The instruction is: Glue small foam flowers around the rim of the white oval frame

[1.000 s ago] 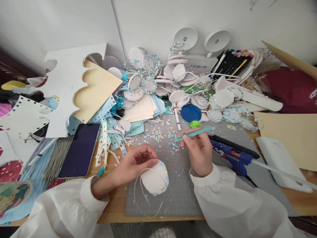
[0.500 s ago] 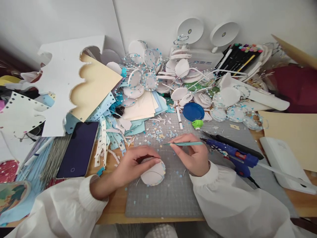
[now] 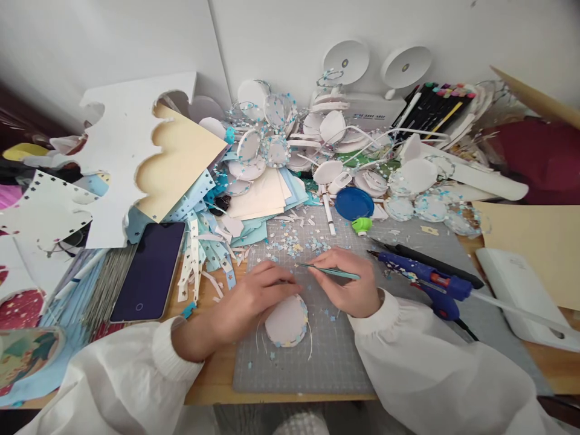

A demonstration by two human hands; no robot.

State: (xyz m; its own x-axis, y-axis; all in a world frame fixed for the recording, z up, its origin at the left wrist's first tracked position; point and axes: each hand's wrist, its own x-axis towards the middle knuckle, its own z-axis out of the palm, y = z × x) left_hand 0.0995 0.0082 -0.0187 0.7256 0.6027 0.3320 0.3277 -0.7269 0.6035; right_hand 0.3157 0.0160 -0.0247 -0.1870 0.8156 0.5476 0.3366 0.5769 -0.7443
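Note:
My left hand [image 3: 254, 297] has its thumb and fingers closed at the upper edge of a white round disc [image 3: 285, 323]. Small blue, yellow and white star pieces line the disc's rim, and thin white threads hang off its sides. My right hand [image 3: 347, 279] grips teal tweezers [image 3: 338, 272], their tip pointing left above the mat. Whether a star sits in the tip is too small to tell. Just beyond both hands lie scattered tiny stars [image 3: 296, 241] on the grey cutting mat [image 3: 312, 371].
A blue glue gun [image 3: 421, 278] and black pen lie right of my right hand, near a white power bank [image 3: 521, 296]. Behind are a blue lid [image 3: 354, 204], a green cap [image 3: 361, 226] and piled white discs. A phone [image 3: 148, 272] and paper strips [image 3: 203, 248] lie left.
My left hand has shifted on the disc's edge, and the disc appears turned, with a thread now showing at its right. The tweezers tilt down more toward the right. The camera view has moved slightly.

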